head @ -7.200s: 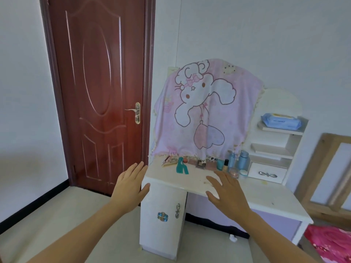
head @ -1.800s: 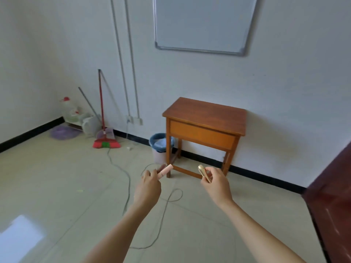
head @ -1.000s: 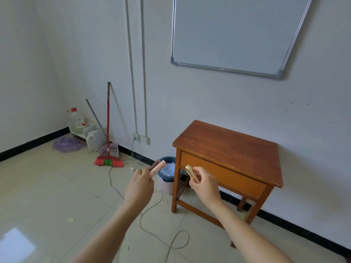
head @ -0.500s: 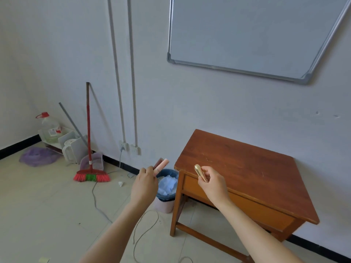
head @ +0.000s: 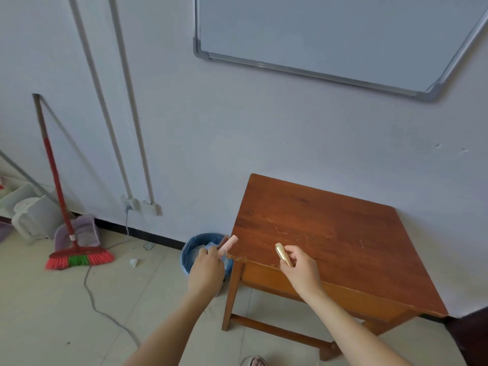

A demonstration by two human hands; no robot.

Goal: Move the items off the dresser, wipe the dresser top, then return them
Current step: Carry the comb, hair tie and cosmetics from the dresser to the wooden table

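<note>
My left hand (head: 206, 270) is closed around a slim pink tube (head: 228, 242), with a darker item partly hidden behind it. It hovers just left of the near left corner of a brown wooden side table (head: 343, 233). My right hand (head: 299, 269) grips a small gold tube (head: 283, 254) above the table's front edge. The table top is bare and scratched. The dresser is out of view.
A blue waste bin (head: 196, 250) stands on the floor beside the table, under my left hand. A red broom (head: 66, 220), a dustpan and a white heater lean at the left wall. A grey cable (head: 105, 313) trails over the tiled floor. A whiteboard hangs above.
I have walked from the dresser to the wooden table, carrying the pink and gold tubes. Over the last second the table came much closer and both hands reached its front edge.
</note>
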